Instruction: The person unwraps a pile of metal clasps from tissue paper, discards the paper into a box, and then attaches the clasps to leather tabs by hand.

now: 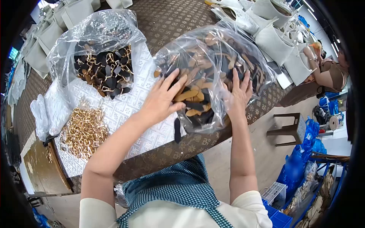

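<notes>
A large clear plastic bag [194, 47] lies on the table, full of flat, rounded strap tabs [192, 95], dark on one side and tan on the other. My left hand [164, 97] rests at the bag's left side, fingers spread, near the tabs at its mouth. On the bag's right side lies my right hand [237, 95], fingers stretched over the plastic. One loose black tab [177, 130] sits below my left hand. Left of the hands, a second clear bag [100, 26] holds dark tabs fitted with gold hardware [106, 72]. A heap of gold metal clasps [84, 131] lies nearer me.
White patterned sheeting [148, 133] covers part of the brown patterned table [171, 19]. Pale handbags [273, 41] stand along the right and far left. A person [329, 72] is at the right, beyond a brown stool [289, 129]. Clear plastic packets [57, 110] lie at left.
</notes>
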Demonstrator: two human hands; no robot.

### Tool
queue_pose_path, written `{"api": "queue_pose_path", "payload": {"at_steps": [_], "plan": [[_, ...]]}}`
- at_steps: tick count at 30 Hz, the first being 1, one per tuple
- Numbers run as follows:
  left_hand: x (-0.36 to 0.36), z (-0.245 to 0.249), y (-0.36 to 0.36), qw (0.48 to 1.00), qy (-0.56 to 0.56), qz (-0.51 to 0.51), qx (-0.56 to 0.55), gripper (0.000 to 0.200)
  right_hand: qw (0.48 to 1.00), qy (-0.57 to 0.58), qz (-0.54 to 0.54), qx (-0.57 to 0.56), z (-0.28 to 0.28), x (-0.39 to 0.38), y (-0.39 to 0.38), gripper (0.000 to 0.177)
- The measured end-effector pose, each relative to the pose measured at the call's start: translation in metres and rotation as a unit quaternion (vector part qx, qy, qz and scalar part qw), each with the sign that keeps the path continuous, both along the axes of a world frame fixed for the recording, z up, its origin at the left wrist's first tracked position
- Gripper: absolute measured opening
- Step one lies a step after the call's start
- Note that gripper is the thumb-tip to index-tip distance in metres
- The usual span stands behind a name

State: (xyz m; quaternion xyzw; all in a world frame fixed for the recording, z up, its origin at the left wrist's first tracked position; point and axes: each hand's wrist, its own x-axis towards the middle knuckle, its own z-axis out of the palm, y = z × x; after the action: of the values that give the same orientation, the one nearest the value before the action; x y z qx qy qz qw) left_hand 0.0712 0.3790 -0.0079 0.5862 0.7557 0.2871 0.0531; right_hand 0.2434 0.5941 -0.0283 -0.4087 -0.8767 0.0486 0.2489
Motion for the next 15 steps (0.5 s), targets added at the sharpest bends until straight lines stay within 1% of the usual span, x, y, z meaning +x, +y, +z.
{"api": "queue_pose_path", "payload": {"at_steps": [1, 3, 4, 7, 8, 9, 11, 12, 15], "plan": [[-0.008, -0.003, 0.010, 1.000, 0.021, 0.011, -0.006, 0.080, 1.000, -0.011, 0.004, -0.006, 0.001, -0.009, 0.007, 0.075], [-0.026, -0.004, 0.026, 1.000, 0.021, 0.017, -0.001, 0.081, 1.000, -0.026, -0.006, -0.009, -0.002, -0.028, 0.021, 0.075], [-0.030, -0.004, 0.030, 0.999, 0.011, 0.029, 0.042, 0.073, 0.999, -0.029, -0.009, -0.012, -0.003, -0.035, 0.026, 0.075], [-0.031, -0.002, 0.032, 0.995, 0.028, 0.066, 0.066, 0.062, 1.000, 0.003, 0.024, 0.011, -0.014, -0.033, 0.039, 0.071], [-0.028, -0.006, 0.032, 0.988, 0.050, 0.074, 0.130, 0.043, 0.998, 0.046, 0.043, 0.023, -0.018, -0.030, 0.044, 0.066], [-0.029, -0.009, 0.031, 0.988, 0.044, 0.072, 0.131, 0.038, 0.993, 0.088, 0.064, 0.036, -0.013, -0.029, 0.042, 0.061], [-0.031, -0.012, 0.027, 0.988, 0.033, 0.070, 0.136, 0.028, 0.984, 0.171, 0.048, -0.029, -0.003, -0.026, 0.032, 0.049], [-0.030, -0.009, 0.024, 0.983, 0.041, 0.073, 0.162, 0.019, 0.982, 0.181, 0.049, -0.031, -0.003, -0.024, 0.034, 0.048], [-0.030, -0.006, 0.005, 0.988, 0.017, 0.071, 0.134, 0.018, 0.972, 0.228, 0.047, -0.042, 0.000, -0.020, 0.030, 0.041]]}}
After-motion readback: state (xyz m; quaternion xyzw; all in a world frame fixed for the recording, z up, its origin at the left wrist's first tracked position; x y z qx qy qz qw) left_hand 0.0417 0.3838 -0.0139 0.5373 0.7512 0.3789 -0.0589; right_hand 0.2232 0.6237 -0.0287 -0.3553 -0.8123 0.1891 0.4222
